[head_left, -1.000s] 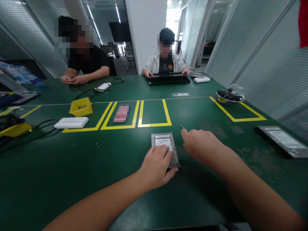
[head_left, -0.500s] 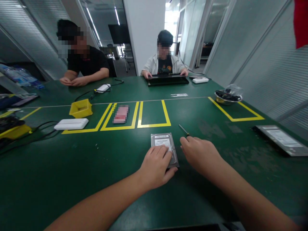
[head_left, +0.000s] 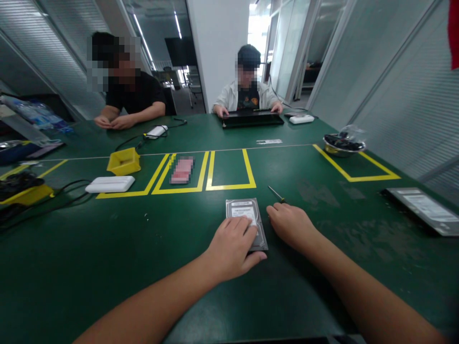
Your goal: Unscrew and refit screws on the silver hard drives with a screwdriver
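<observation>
A silver hard drive [head_left: 239, 204] with a white label lies on the green table in front of me. My left hand [head_left: 233, 243] grips it from above, fingers across its label and thumb by its near right corner; part of the drive is covered by that hand. Just right of the drive, my right hand [head_left: 289, 222] is closed around a screwdriver [head_left: 276, 193]. The screwdriver's thin metal shaft points away and to the left, its tip apart from the drive. Most of its handle is hidden in my fingers.
Yellow tape [head_left: 231, 186] marks areas on the table [head_left: 179, 296]. A second drive [head_left: 423, 205] lies at right, a metal bowl [head_left: 344, 147] beyond it. Leftward are a yellow bin [head_left: 124, 161], a white power strip [head_left: 110, 184] and a pinkish-red item [head_left: 182, 170]. Two people sit opposite.
My right hand and the screwdriver have shifted slightly nearer the drive, and the hand sits lower. My left thumb has eased slightly off the drive's corner. The view has turned a little.
</observation>
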`<state>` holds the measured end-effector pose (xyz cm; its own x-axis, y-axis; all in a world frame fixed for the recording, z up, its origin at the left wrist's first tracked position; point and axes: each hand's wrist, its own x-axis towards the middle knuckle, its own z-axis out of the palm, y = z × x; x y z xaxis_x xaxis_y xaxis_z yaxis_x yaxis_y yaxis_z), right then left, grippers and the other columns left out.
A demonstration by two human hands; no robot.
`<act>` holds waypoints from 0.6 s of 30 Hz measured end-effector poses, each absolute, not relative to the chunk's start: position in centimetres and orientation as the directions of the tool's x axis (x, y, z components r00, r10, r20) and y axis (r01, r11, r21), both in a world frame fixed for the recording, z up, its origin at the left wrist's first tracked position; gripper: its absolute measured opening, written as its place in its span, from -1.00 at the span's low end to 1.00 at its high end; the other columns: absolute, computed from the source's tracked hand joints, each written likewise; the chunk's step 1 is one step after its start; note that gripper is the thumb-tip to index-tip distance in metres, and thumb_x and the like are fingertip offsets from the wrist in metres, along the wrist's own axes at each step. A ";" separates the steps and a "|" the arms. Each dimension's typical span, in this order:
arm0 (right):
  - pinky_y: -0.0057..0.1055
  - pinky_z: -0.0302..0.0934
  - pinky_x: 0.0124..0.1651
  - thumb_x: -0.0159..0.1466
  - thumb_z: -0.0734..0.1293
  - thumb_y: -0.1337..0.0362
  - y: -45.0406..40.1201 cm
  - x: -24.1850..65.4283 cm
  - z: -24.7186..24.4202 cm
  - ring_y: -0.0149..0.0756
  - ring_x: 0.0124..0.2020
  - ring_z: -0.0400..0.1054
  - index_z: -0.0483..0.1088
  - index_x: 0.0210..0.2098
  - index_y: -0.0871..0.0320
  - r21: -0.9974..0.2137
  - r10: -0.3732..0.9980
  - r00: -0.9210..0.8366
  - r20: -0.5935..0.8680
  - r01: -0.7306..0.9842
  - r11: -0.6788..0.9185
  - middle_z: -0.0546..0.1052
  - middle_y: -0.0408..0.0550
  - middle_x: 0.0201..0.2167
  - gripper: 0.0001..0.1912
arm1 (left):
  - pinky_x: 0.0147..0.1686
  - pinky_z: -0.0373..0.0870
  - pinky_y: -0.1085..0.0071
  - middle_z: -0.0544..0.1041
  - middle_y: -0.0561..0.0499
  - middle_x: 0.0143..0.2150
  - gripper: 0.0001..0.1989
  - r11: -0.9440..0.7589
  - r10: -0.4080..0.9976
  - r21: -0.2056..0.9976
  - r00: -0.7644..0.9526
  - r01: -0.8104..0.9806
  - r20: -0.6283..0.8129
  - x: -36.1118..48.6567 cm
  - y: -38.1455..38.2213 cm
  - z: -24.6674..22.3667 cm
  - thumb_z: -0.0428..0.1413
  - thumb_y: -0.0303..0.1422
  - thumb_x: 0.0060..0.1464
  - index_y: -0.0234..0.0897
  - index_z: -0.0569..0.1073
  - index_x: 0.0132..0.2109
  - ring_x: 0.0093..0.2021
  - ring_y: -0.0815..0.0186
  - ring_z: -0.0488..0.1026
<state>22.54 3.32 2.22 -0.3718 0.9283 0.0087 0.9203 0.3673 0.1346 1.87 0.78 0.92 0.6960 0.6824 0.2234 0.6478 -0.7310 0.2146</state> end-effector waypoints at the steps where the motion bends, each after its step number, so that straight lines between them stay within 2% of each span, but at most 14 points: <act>1: -0.36 0.14 -0.31 0.35 0.13 0.40 3.3 22.5 2.1 -0.17 -0.27 0.45 0.37 -0.25 0.18 0.137 0.924 -0.381 0.009 0.916 0.377 0.52 0.08 -0.28 -0.81 | 0.09 0.31 0.01 0.41 -0.21 0.10 -0.50 -0.736 0.677 0.214 0.704 0.642 0.215 1.8 0.8 1.0 0.13 -0.04 0.13 -0.31 0.37 0.07 0.09 -0.02 0.36; 5: -0.34 0.16 -0.30 0.34 0.14 0.42 3.4 22.6 1.5 -0.15 -0.27 0.45 0.37 -0.25 0.17 0.153 0.914 -0.406 0.010 0.904 0.400 0.52 0.06 -0.29 -0.81 | 0.12 0.34 0.05 0.40 -0.22 0.15 -0.47 -0.773 0.631 0.233 0.750 0.590 0.198 1.1 1.1 1.6 0.15 -0.08 0.13 -0.31 0.34 0.14 0.13 0.00 0.35; 9: -0.35 0.18 -0.32 0.33 0.15 0.41 3.6 22.7 0.9 -0.16 -0.29 0.46 0.37 -0.25 0.17 0.155 0.915 -0.403 -0.002 0.904 0.398 0.51 0.05 -0.30 -0.83 | 0.22 0.29 0.07 0.40 -0.22 0.20 -0.49 -0.804 0.594 0.216 0.763 0.553 0.256 -0.2 1.7 3.0 0.10 -0.15 0.21 -0.32 0.31 0.20 0.23 0.05 0.32; 14: -0.37 0.18 -0.34 0.33 0.17 0.41 3.6 22.8 0.7 -0.17 -0.29 0.46 0.36 -0.24 0.16 0.162 0.917 -0.399 -0.017 0.904 0.396 0.50 0.03 -0.29 -0.85 | 0.25 0.28 0.03 0.37 -0.19 0.27 -0.45 -0.705 0.704 0.163 0.653 0.690 0.279 -3.8 2.4 5.1 0.02 -0.11 0.25 -0.30 0.27 0.28 0.26 0.06 0.31; 18: -0.37 0.19 -0.33 0.32 0.17 0.43 3.6 22.7 0.9 -0.18 -0.28 0.46 0.35 -0.23 0.17 0.165 0.916 -0.399 -0.036 0.902 0.400 0.50 0.04 -0.27 -0.85 | 0.26 0.27 0.05 0.32 -0.16 0.32 -0.38 -0.519 0.844 0.117 0.486 0.847 0.228 -8.2 3.5 5.8 -0.02 -0.05 0.25 -0.27 0.21 0.34 0.30 0.06 0.27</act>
